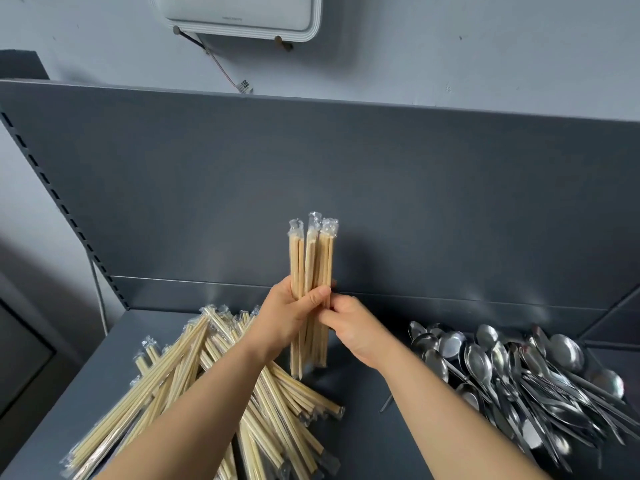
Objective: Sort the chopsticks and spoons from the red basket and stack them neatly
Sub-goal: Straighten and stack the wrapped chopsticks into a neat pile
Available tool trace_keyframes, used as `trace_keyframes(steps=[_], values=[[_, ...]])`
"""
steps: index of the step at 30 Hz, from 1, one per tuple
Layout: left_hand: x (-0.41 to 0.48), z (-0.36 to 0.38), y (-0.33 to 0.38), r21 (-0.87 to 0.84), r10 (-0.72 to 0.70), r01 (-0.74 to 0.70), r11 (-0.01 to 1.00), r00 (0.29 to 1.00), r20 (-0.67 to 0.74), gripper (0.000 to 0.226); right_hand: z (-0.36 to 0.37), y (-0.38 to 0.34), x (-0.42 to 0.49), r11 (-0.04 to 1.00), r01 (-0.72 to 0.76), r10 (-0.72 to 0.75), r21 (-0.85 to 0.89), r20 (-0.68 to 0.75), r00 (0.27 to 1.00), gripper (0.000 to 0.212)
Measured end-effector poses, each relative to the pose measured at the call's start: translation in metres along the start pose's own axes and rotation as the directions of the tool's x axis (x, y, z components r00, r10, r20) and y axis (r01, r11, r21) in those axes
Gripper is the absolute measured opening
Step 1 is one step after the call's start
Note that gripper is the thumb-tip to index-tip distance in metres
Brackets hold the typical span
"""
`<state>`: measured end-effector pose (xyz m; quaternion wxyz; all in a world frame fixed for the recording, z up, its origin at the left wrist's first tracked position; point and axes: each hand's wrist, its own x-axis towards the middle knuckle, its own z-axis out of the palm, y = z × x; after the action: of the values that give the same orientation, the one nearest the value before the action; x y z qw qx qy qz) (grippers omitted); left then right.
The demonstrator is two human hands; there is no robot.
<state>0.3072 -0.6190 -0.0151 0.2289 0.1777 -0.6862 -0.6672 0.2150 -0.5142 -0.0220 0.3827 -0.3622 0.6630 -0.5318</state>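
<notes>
A bundle of wrapped wooden chopsticks (311,258) stands upright above the dark grey shelf (356,441). My left hand (287,317) grips the bundle around its middle. My right hand (349,327) holds the same bundle from the right, fingers curled against the sticks. A loose pile of wrapped chopsticks (194,386) lies on the shelf at the left, partly under my left forearm. A heap of steel spoons (519,375) lies on the shelf at the right. No red basket is in view.
The shelf's dark back panel (346,174) rises right behind the bundle. A slotted upright (62,202) runs along the left edge. A white wall unit (239,15) hangs above.
</notes>
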Motion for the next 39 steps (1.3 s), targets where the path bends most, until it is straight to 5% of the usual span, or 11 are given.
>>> trace_keyframes(steps=[8, 10, 13, 17, 21, 27, 32, 39], values=[[-0.027, -0.061, 0.043, -0.259, -0.078, 0.039, 0.965, 0.987, -0.141, 0.038, 0.022, -0.014, -0.008, 1.000, 0.026, -0.028, 0.013, 0.148, 0.989, 0.023], [-0.038, -0.088, 0.055, -0.278, -0.116, 0.059, 0.959, 0.975, -0.191, 0.027, 0.032, -0.013, -0.009, 1.000, -0.015, 0.016, -0.003, 0.080, 0.997, 0.022], [-0.057, -0.127, 0.055, -0.002, -0.235, 0.242, 0.970, 0.939, -0.251, 0.021, 0.057, -0.006, -0.010, 0.972, -0.186, 0.183, -0.142, -0.035, 0.983, 0.010], [-0.078, -0.162, 0.022, 0.422, -0.402, 0.530, 0.736, 0.843, -0.357, 0.031, 0.097, 0.012, -0.007, 0.853, -0.401, 0.395, -0.334, -0.088, 0.914, 0.037], [-0.093, -0.169, -0.006, 0.598, -0.366, 0.530, 0.602, 0.848, -0.383, 0.036, 0.127, 0.015, -0.002, 0.730, -0.474, 0.385, -0.492, -0.277, 0.880, 0.056], [-0.096, -0.164, -0.022, 0.468, -0.465, 0.540, 0.700, 0.841, -0.275, 0.028, 0.150, 0.017, 0.006, 0.765, -0.533, 0.405, -0.362, -0.373, 0.835, 0.025], [-0.096, -0.190, -0.011, 0.308, -0.580, 0.558, 0.771, 0.814, -0.022, 0.035, 0.138, 0.015, -0.005, 0.853, -0.421, 0.333, -0.309, -0.299, 0.894, 0.020], [-0.096, -0.213, -0.001, 0.271, -0.551, 0.552, 0.788, 0.830, -0.090, 0.014, 0.138, 0.008, -0.010, 0.908, -0.379, 0.310, -0.177, -0.322, 0.895, 0.014]])
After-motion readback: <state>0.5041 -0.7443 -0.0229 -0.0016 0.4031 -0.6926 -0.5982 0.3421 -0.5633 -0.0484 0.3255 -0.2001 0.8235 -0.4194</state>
